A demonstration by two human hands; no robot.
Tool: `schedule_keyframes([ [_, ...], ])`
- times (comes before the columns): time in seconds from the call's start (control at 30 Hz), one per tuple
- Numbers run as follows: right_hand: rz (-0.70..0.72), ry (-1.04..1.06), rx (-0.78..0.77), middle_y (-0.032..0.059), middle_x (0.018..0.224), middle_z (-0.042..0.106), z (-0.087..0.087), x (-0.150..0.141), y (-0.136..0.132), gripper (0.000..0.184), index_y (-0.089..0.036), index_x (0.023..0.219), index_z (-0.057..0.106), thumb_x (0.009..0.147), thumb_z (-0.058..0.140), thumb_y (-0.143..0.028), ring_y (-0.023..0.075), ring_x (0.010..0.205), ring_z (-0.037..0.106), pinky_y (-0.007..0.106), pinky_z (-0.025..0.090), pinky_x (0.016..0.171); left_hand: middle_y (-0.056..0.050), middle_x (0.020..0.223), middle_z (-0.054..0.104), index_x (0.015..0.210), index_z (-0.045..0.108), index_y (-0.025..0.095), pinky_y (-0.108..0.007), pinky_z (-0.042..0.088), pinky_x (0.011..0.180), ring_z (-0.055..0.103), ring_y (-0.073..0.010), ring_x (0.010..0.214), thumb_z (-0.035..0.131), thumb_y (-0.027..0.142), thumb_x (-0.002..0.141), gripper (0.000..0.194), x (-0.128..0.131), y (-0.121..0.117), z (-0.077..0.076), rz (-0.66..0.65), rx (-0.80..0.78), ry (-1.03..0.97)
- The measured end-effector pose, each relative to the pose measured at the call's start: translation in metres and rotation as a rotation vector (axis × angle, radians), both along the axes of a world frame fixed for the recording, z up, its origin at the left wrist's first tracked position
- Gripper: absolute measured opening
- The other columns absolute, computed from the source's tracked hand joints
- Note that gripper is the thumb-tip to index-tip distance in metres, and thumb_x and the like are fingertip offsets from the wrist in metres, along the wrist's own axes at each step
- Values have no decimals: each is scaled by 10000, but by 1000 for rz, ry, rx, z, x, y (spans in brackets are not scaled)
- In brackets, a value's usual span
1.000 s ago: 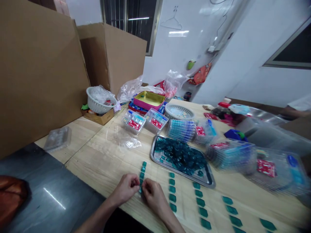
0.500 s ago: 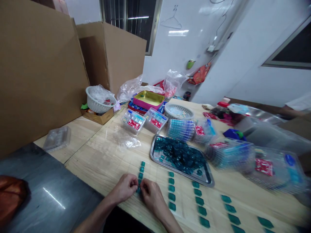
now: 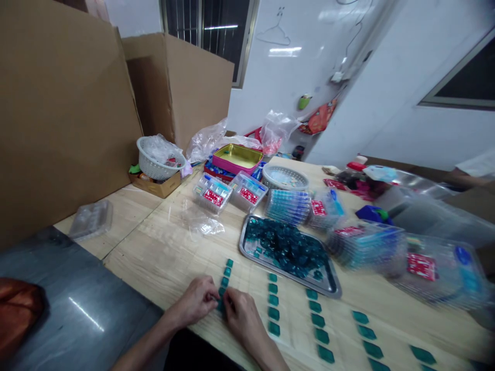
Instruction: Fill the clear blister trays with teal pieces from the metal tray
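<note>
My left hand (image 3: 195, 301) and my right hand (image 3: 240, 313) meet near the front edge of the wooden table (image 3: 162, 252). Both pinch a small teal tile (image 3: 220, 304) at the near end of a short column of teal tiles (image 3: 226, 271). The fingers of both hands are curled and pressed together on it. More columns of the same tiles (image 3: 274, 301) lie to the right. A metal tray (image 3: 332, 286) heaped with teal pieces sits just beyond them.
Stacks of clear plastic packs (image 3: 365, 245) crowd the right side. Small clear boxes (image 3: 212, 193), a white basket (image 3: 157, 165) and a pink tin (image 3: 236, 158) stand farther back. Large cardboard boxes (image 3: 62, 113) wall off the left. Another person's arm (image 3: 469, 175) shows at far right.
Both hands have slid slightly toward me along the tile column, staying pinched together on a tile.
</note>
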State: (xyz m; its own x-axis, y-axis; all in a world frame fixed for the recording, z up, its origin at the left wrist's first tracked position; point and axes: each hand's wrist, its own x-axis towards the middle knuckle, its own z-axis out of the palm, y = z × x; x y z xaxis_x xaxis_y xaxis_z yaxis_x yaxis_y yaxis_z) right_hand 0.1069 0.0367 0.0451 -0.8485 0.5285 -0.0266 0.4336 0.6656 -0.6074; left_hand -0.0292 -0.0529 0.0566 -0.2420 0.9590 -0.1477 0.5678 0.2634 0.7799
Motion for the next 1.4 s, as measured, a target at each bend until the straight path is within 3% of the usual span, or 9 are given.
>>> schedule_keyframes([
  [0.23, 16, 43, -88, 44, 693, 666, 14, 8, 14, 266, -163, 685, 657, 786, 420, -92, 160, 671, 595, 227, 365, 619, -20, 796, 575, 692, 656, 173, -222, 384, 699, 543, -132, 765, 513, 126, 773, 171, 4, -6, 0, -130, 57, 160],
  [0.37, 8, 51, -152, 16, 670, 657, 14, 10, 10, 232, -170, 742, 655, 724, 444, -75, 149, 639, 589, 214, 379, 606, -19, 838, 566, 770, 637, 177, -230, 389, 728, 538, -141, 803, 520, 104, 755, 139, 5, -8, -4, -67, 59, 119],
  [0.5, 17, 29, -62, 40, 742, 672, 6, 7, -3, 270, -170, 807, 653, 697, 434, -56, 175, 709, 610, 230, 393, 644, -3, 832, 550, 765, 606, 177, -225, 378, 713, 523, -134, 787, 553, 79, 710, 124, 7, -8, -7, 3, 70, 81],
  [0.67, -7, 46, -65, 29, 724, 673, 3, 12, 4, 291, -178, 840, 649, 686, 434, -56, 171, 682, 615, 227, 410, 633, -13, 822, 540, 737, 583, 164, -229, 369, 703, 519, -141, 795, 539, 93, 738, 83, 12, -9, -3, 9, 95, 94],
  [0.83, -38, 42, 30, 44, 774, 681, 2, 17, 5, 279, -178, 812, 649, 687, 432, -55, 178, 731, 631, 238, 429, 676, -21, 833, 550, 807, 602, 172, -238, 378, 709, 521, -148, 794, 533, 93, 739, 125, 17, -8, 0, 26, 96, 101],
  [1.03, -44, -54, -34, 56, 876, 720, 3, 16, -1, 380, -205, 1025, 645, 723, 442, -96, 211, 815, 659, 266, 441, 711, -40, 841, 579, 786, 602, 178, -251, 391, 732, 528, -162, 813, 466, 70, 769, 174, 25, -7, -3, 1, 106, 103],
  [1.27, -72, -1, -60, 37, 779, 700, 8, 23, 13, 282, -185, 881, 657, 694, 462, -103, 188, 747, 641, 249, 430, 679, -15, 763, 554, 755, 578, 176, -238, 365, 662, 520, -144, 732, 518, 94, 738, 103, 25, -6, -8, 57, 109, 104],
  [1.4, -22, -15, -34, 42, 804, 705, 4, 18, 7, 290, -192, 887, 652, 726, 433, -91, 195, 775, 647, 244, 413, 675, -31, 858, 578, 813, 602, 187, -249, 375, 705, 531, -164, 798, 560, 121, 698, 140, 27, -4, -4, 15, 61, 157],
])
